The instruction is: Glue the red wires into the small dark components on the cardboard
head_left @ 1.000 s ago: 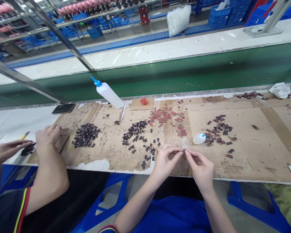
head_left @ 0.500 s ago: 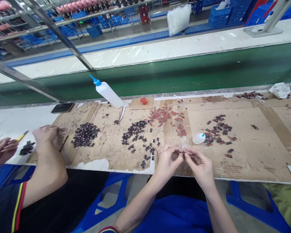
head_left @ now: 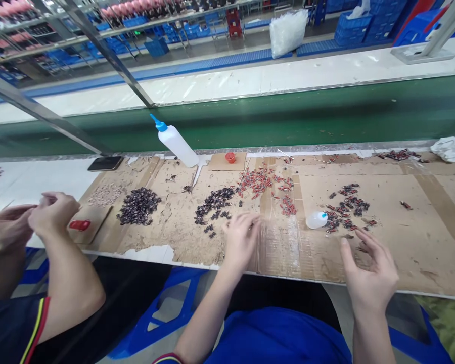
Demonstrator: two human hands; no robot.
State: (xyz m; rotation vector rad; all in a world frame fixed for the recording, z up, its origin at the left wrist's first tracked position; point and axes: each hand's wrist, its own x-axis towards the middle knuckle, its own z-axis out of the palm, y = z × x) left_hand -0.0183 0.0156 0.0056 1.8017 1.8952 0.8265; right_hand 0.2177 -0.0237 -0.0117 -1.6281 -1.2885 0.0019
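Observation:
My left hand reaches down at the near edge of the scattered small black parts, its fingers blurred and pointing at the cardboard mat. My right hand hovers with fingers spread and nothing in it, just in front of a loose pile of black-and-red pieces. A small white bottle with a blue tip lies on its side between the hands. Beyond them lies a scatter of small red parts.
A co-worker's hands work at the left, near a red item and a heap of black parts. A large squeeze bottle, a red cap and a phone sit by the green conveyor belt.
My hands were together, pinching a small piece. They have parted: the left moved to the black parts, the right swung right and opened. The co-worker's hands drew together.

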